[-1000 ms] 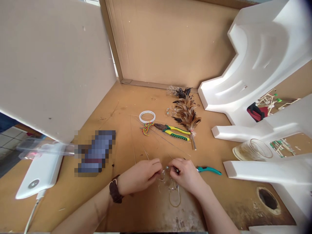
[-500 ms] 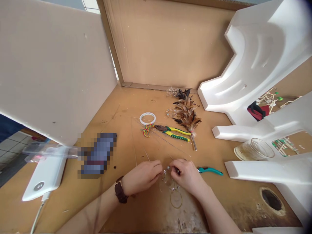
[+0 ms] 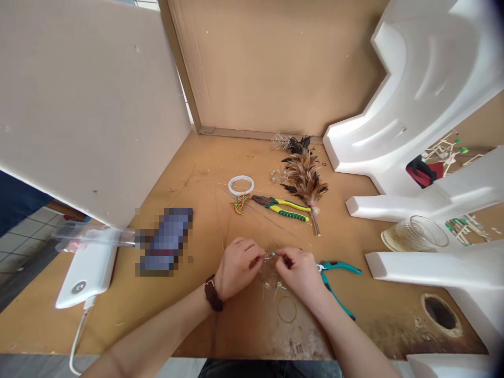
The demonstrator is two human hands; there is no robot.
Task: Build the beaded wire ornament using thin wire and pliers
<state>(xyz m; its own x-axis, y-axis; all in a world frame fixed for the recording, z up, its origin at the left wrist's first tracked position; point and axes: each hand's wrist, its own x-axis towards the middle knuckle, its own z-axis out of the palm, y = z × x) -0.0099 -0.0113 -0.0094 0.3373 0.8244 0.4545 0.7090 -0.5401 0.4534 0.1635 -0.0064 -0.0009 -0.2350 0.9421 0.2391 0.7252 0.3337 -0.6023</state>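
My left hand (image 3: 241, 266), with a brown watch strap (image 3: 213, 294) at its wrist, pinches one side of a thin beaded wire (image 3: 272, 255). My right hand (image 3: 297, 274) pinches the wire's other side, close to a pale bead. Loops and small clear beads hang from it between the hands; their exact shape is too fine to make out. A thin yellowish ring (image 3: 287, 309) lies just below. Teal-handled pliers (image 3: 342, 265) lie open beside my right wrist, their jaws partly hidden by my hand.
Yellow-green pliers (image 3: 289, 210), a white tape roll (image 3: 241, 186), colored cords (image 3: 240, 202) and a feather duster (image 3: 305, 176) lie farther back. A phone (image 3: 167, 241) and white power bank (image 3: 84, 278) are left. White molded foam, a glass (image 3: 415, 234) and a table hole (image 3: 441, 311) are right.
The camera view has shifted. My hands have turned slightly, and the beaded wire is now stretched between my fingertips. More of the teal pliers shows, including its second handle.
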